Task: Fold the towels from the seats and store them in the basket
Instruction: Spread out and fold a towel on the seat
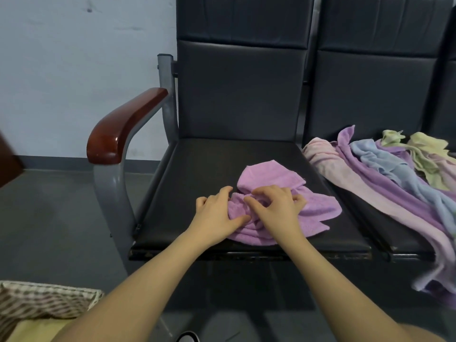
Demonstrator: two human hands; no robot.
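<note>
A pink-purple towel lies crumpled on the front half of the left black seat, its bulk stretching roughly from the near left toward the far right; it has soft terry pile, bunched folds in the middle and a flap turned up at the back. The left hand rests on its left edge, fingers curled into the cloth. The right hand pinches the bunched folds with bent fingers. More towels drape over the neighbouring seat. A lined basket sits at lower left.
</note>
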